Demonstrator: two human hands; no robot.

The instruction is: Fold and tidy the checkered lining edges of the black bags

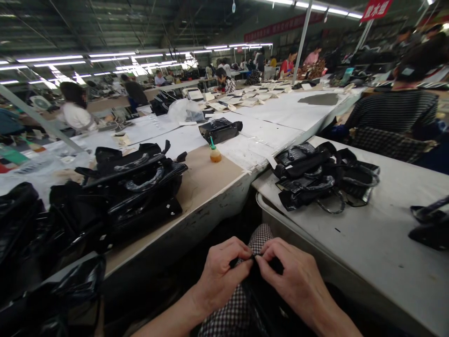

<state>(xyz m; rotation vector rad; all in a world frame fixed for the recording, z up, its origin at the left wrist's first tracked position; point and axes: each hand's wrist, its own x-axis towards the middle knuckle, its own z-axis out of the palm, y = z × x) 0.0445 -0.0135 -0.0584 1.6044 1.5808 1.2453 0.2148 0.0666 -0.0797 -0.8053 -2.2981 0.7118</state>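
A black bag (pixel 264 306) rests on my lap, over the checked cloth on my legs; most of it is dark and partly hidden by my hands. My left hand (pixel 224 267) pinches its upper edge between thumb and forefinger. Close beside it, my right hand (pixel 293 274) pinches the same edge, the two sets of fingertips almost meeting. What small part lies between the fingertips is too dark to make out.
Black handbags (pixel 140 182) are heaped on the left table, near a bottle of amber liquid (pixel 215 153). One black bag (pixel 219 130) stands farther back. More handbags (pixel 322 173) lie on the right white table (pixel 396 210). A person in a striped top (pixel 393 110) sits beyond.
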